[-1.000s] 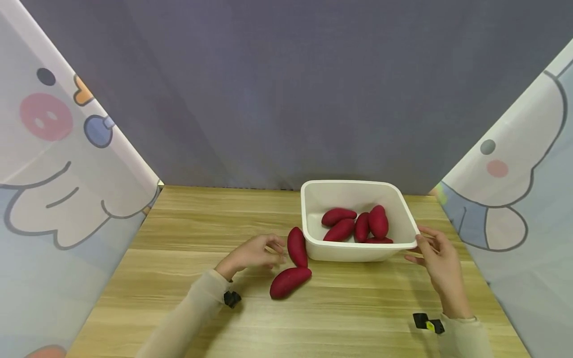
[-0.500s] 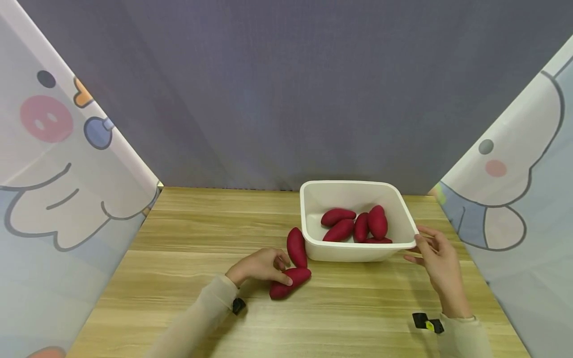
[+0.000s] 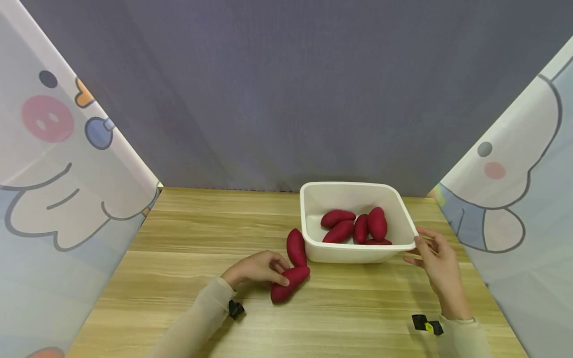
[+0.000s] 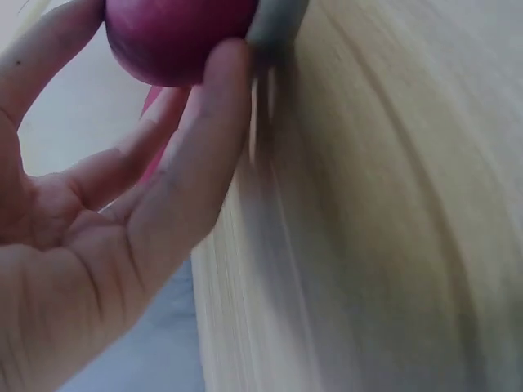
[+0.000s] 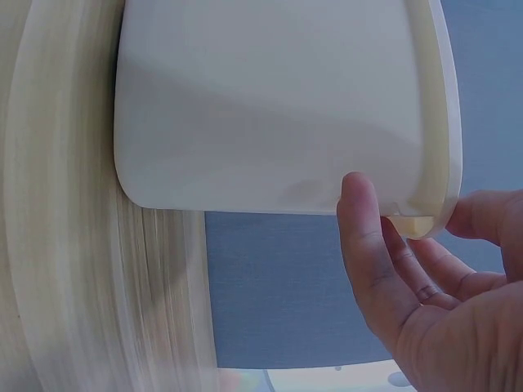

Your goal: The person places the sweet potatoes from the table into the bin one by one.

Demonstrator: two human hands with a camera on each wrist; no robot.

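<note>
My left hand (image 3: 261, 267) pinches a dark red sweet potato (image 3: 295, 281) between thumb and fingers, low over the wooden table. The left wrist view shows the rounded end of this sweet potato (image 4: 176, 37) between the fingertips. Just behind it, a second sweet potato (image 3: 296, 247) lies against the left side of a white plastic box (image 3: 358, 254). Several more sweet potatoes (image 3: 337, 232) are inside the box. At its front right corner, my right hand (image 3: 440, 263) grips the rim, thumb on top and fingers beneath, as the right wrist view of the box (image 5: 270, 106) also shows.
The wood-grain table (image 3: 188, 223) ends at a grey fabric wall (image 3: 286, 99) behind the box. Cartoon-printed panels stand at the left (image 3: 67, 174) and right (image 3: 506, 209). Small black devices are on both wrists.
My left hand has come forward and right from beside the rear sweet potato and taken hold of the front one, which has turned slightly. The right hand stays at the box's rim.
</note>
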